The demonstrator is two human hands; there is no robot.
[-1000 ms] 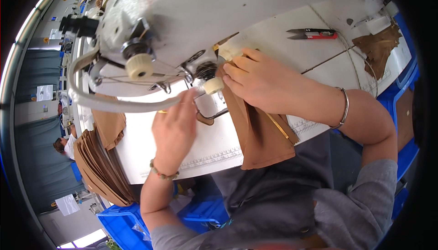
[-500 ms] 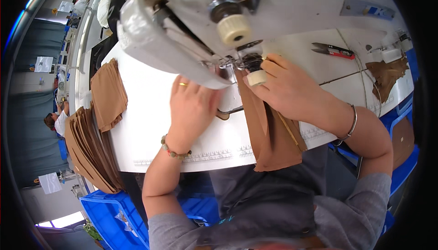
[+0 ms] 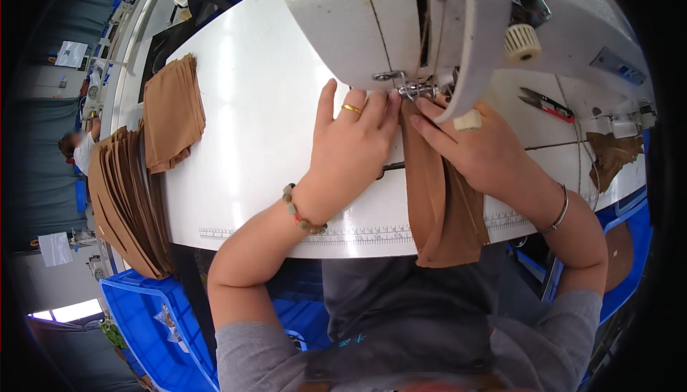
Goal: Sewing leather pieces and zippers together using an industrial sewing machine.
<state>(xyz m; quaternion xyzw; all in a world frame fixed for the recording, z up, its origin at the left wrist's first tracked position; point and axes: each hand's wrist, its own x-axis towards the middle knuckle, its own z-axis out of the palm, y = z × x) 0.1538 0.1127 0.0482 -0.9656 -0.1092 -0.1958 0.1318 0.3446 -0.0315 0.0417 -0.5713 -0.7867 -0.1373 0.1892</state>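
Note:
A white sewing machine (image 3: 336, 20) stands over the table, its presser foot (image 3: 417, 89) low at the centre. My left hand (image 3: 347, 145) lies just left and below of the foot, fingers stretched out, a gold ring on one. A long brown fabric piece (image 3: 440, 220), folded lengthwise, runs from under the foot over the table's front edge. My right hand (image 3: 479, 152) grips it on the right side of the foot, partly behind the machine's curved guard (image 3: 472, 49). The tips of both hands' fingers are partly hidden at the needle area.
Brown fabric stacks (image 3: 172, 106) (image 3: 125, 199) lie at the left. Scissors (image 3: 544, 102) and fabric scraps (image 3: 612, 156) lie at the right of the white table (image 3: 250, 177). Blue crates (image 3: 150, 327) stand below. A co-worker (image 3: 82, 149) sits far left.
The head view has shifted, bringing the machine's front into sight. My left hand has moved up beside the presser foot with fingers spreading. My right hand stays on the fabric.

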